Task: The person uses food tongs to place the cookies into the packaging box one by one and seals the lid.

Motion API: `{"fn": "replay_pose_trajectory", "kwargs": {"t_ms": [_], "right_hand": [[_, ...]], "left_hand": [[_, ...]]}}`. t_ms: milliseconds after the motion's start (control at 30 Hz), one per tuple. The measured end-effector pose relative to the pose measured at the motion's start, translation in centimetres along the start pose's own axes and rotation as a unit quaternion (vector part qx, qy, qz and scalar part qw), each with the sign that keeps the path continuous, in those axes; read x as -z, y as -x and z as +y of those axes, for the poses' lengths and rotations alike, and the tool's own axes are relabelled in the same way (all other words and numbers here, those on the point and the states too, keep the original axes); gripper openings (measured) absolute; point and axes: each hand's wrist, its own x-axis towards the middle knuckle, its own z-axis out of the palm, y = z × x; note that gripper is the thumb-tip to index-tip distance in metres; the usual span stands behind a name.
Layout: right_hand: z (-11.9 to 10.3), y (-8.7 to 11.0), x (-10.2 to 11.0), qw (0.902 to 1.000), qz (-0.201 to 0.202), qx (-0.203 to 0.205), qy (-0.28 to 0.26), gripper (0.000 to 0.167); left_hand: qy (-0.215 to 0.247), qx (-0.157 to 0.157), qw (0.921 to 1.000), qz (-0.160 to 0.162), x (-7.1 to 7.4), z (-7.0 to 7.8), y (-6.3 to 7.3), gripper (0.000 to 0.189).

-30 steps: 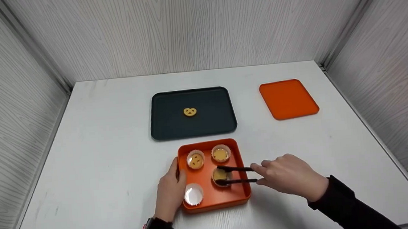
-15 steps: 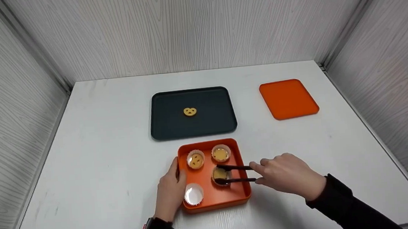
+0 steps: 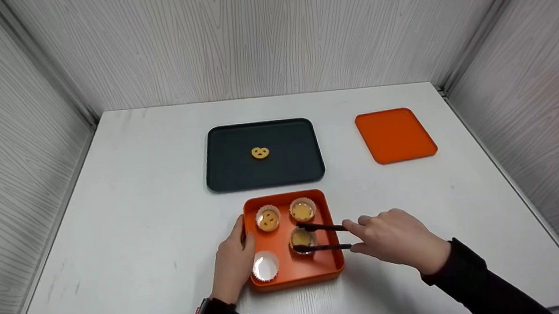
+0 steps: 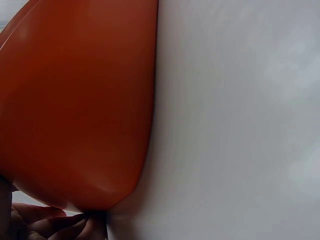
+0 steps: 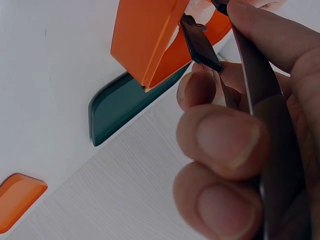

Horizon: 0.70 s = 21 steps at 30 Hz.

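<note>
White table (image 3: 129, 213), grained walls (image 3: 265, 43); left grip (image 3: 233, 260) on orange box (image 3: 294, 284), right grip (image 3: 393, 239) around tongs (image 3: 329, 247).

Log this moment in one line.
Left hand: holds square orange box | right hand: holds black tongs at round yellow cookie | dark green rectangular tray: yellow pretzel-shaped cookie

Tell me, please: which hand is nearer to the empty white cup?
Left. The left hand holds the orange box just beside the empty white cup; the right hand, with black tongs, is farther, beyond the box's right side.
</note>
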Motion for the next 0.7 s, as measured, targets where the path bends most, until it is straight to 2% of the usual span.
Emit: {"fn": "replay_pose_trajectory", "kwargs": {"t_ms": [500,700], "right_hand": [[0.4,0.6,0.8,0.9998,0.008,-0.009,-0.014,0.045],[0.8,0.8,1.1,0.9994,0.029,-0.010,-0.014,0.046]], "left_hand": [[-0.001,0.006,1.0000,0.000,0.0,-0.1,-0.1,0.054],[-0.001,0.001,1.0000,-0.001,0.0,-0.2,0.0,0.054]]}}
